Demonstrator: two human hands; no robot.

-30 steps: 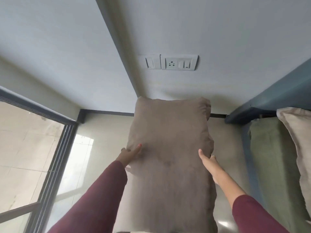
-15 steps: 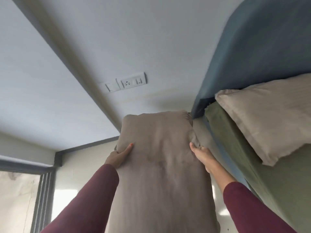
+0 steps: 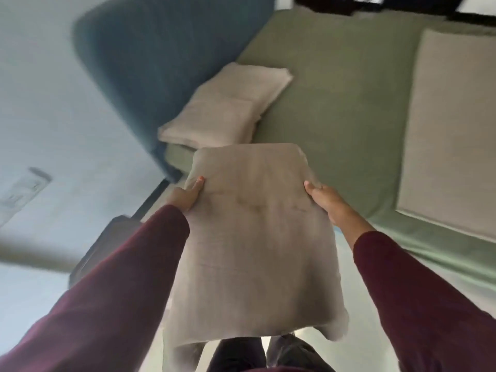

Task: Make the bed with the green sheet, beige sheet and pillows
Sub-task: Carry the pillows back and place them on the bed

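Note:
I hold a beige pillow (image 3: 252, 232) in front of me by its two long sides. My left hand (image 3: 185, 196) grips its left edge, thumb on top. My right hand (image 3: 326, 197) grips its right edge. The pillow's far end reaches over the near corner of the bed. The green sheet (image 3: 346, 103) covers the mattress. Another beige pillow (image 3: 222, 108) lies on it against the blue headboard (image 3: 163, 47). The beige sheet (image 3: 453, 130) lies folded flat across the bed at the right.
A grey wall (image 3: 40, 89) with a switch plate (image 3: 21, 191) is at the left. A dark object (image 3: 107, 240) stands on the floor beside my left sleeve. My legs (image 3: 265, 353) show below the pillow. The view is blurred by motion.
My view has swung right from the wall and floor corner onto the bed. The pillow, held in both hands throughout, has come round with me to the bed's near corner.

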